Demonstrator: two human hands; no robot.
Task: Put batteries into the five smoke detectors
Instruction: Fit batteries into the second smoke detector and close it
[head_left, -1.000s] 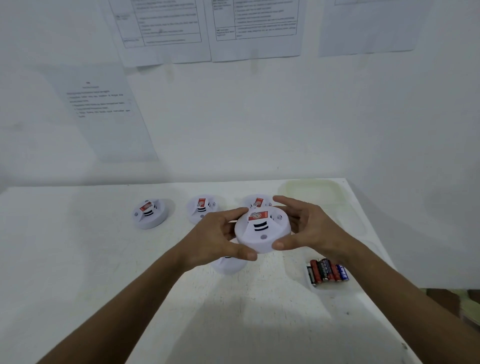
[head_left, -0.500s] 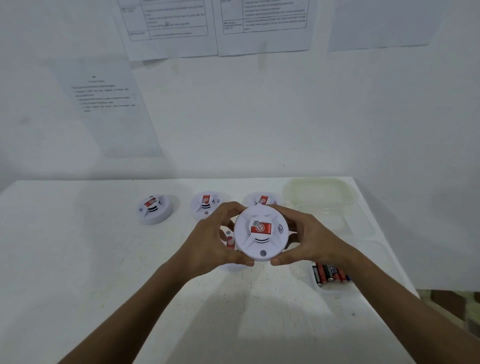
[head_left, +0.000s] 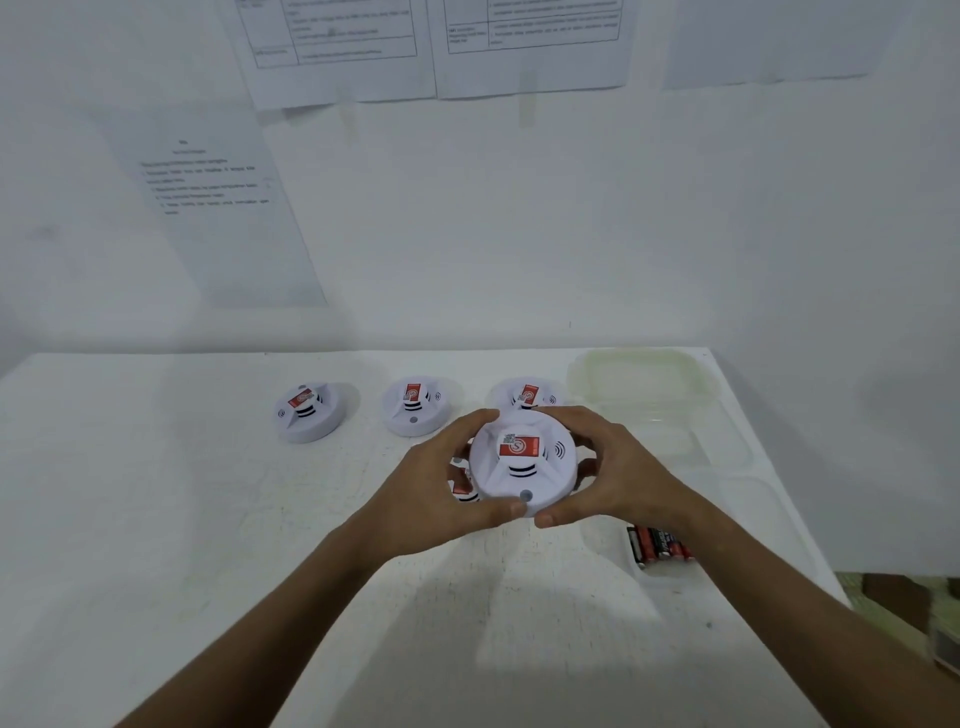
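Above the middle of the white table (head_left: 156, 519), both hands carry one smoke detector (head_left: 522, 467) face-up. Left hand (head_left: 434, 488) and right hand (head_left: 618, 475) curl round opposite sides of its rim, thumbs meeting at the near edge; a two-sided hold that likely suits twisting the cover off its base to reach the battery bay. Detector: white round dome, red label on a raised centre, dark vent slots, small grey button. Three more detectors (head_left: 415, 408) sit in a row behind; a fifth (head_left: 462, 486) peeks from under the left hand. Batteries (head_left: 657, 545) lie close on the right, handy for loading.
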